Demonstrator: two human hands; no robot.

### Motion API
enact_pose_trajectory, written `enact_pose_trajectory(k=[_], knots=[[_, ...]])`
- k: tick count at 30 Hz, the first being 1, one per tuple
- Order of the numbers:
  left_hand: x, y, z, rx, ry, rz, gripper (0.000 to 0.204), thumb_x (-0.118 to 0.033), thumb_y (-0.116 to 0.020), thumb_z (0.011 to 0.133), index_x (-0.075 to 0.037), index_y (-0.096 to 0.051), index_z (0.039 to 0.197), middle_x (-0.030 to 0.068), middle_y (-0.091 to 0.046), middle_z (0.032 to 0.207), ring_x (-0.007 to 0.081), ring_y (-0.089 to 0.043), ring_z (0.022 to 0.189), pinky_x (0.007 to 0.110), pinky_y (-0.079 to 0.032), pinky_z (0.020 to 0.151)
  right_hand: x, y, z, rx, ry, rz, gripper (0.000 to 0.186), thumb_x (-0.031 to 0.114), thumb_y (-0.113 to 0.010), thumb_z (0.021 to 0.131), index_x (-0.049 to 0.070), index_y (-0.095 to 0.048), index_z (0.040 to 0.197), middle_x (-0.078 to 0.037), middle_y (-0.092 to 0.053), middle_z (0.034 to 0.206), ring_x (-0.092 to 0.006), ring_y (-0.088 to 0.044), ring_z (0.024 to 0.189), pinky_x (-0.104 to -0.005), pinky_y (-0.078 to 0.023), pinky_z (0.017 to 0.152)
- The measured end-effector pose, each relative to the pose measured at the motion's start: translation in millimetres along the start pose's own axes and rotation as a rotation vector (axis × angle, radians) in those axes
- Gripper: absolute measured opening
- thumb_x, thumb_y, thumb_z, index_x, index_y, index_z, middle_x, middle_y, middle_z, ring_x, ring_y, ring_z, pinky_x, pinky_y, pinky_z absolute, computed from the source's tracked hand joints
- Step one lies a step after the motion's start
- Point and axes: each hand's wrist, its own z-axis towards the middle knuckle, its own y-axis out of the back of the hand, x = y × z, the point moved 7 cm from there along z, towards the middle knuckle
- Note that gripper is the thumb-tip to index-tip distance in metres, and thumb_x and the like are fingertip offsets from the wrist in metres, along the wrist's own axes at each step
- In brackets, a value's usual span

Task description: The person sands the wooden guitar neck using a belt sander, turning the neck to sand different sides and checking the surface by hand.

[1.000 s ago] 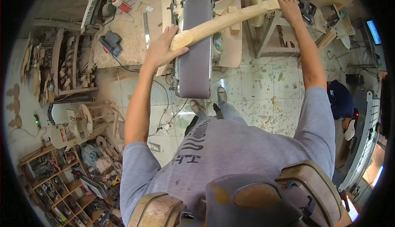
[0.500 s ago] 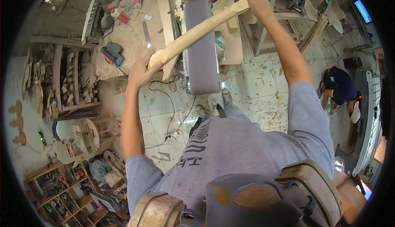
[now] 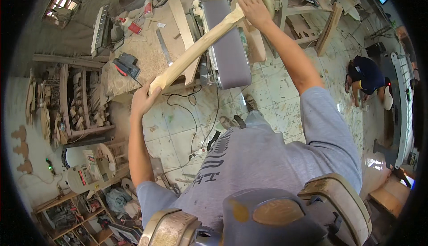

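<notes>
A long, pale, shaped wooden leg (image 3: 203, 43) lies slantwise across a belt sander (image 3: 231, 58) with a wide grey-brown belt. Its near end is in my left hand (image 3: 143, 99), the thumb on top and the fingers wrapped round beneath. Toward the far end, my right hand (image 3: 255, 10) closes over the wood from above. The leg crosses over the belt; whether it touches the belt cannot be made out.
The workbench (image 3: 138, 49) to the left bears a power tool (image 3: 127, 66), glue bottles (image 3: 130, 24) and a metal ruler (image 3: 164, 46). Cables (image 3: 192, 116) trail over the tiled floor. At the right a person (image 3: 368, 76) crouches. Wooden frames (image 3: 298, 10) stand at the far right of the sander.
Both hands have shifted left with the wooden leg, the left one also nearer to me. The whole view has turned slightly, so the sander appears more tilted. My grip stays the same.
</notes>
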Motion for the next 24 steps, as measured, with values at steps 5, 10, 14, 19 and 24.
enact_pose_trajectory(k=[5, 10, 14, 19, 24], knots=[[6, 1, -10, 0.031, -0.006, -0.016, 0.072, -0.061, -0.054, 0.09, -0.008, -0.053, 0.14, 0.0253, -0.067, 0.116, 0.042, -0.064, 0.11, 0.045, -0.048, 0.095, 10, 12, -10, -0.045, -0.001, 0.059, 0.057, 0.01, -0.066, 0.084, 0.002, -0.047, 0.136, -0.013, -0.051, 0.14, -0.0347, -0.04, 0.14, -0.0512, -0.03, 0.116], [-10, -10, -9, 0.005, -0.036, 0.016, 0.077, -0.062, -0.053, 0.091, -0.002, -0.052, 0.139, 0.0262, -0.067, 0.117, 0.0427, -0.063, 0.111, 0.045, -0.048, 0.095, -16, 1, -16, -0.071, -0.009, 0.032, 0.05, 0.012, -0.061, 0.087, 0.006, -0.05, 0.136, -0.01, -0.053, 0.14, -0.0337, -0.042, 0.138, -0.053, -0.032, 0.115], [-15, -9, -8, -0.018, -0.053, 0.023, 0.078, -0.062, -0.053, 0.09, -0.002, -0.051, 0.141, 0.026, -0.067, 0.117, 0.0426, -0.063, 0.111, 0.045, -0.048, 0.094, -19, 2, -19, -0.1, 0.002, -0.017, 0.047, 0.015, -0.055, 0.091, 0.007, -0.051, 0.136, -0.01, -0.054, 0.139, -0.0334, -0.043, 0.137, -0.0534, -0.032, 0.115], [2, -3, -22, 0.015, -0.013, -0.023, 0.078, -0.061, -0.055, 0.089, -0.006, -0.049, 0.144, 0.0254, -0.068, 0.115, 0.0419, -0.064, 0.109, 0.044, -0.049, 0.093, 8, 16, -18, -0.029, 0.018, -0.019, 0.046, 0.014, -0.055, 0.091, 0.007, -0.05, 0.137, -0.011, -0.054, 0.138, -0.0337, -0.043, 0.138, -0.0527, -0.031, 0.115], [20, 5, -39, 0.045, -0.007, -0.045, 0.077, -0.057, -0.058, 0.089, -0.007, -0.047, 0.146, 0.0257, -0.068, 0.115, 0.0414, -0.064, 0.109, 0.044, -0.048, 0.094, 29, 31, -14, -0.101, 0.001, 0.077, 0.05, 0.012, -0.061, 0.087, 0.006, -0.049, 0.136, -0.012, -0.056, 0.135, -0.0341, -0.043, 0.137, -0.0523, -0.031, 0.115]])
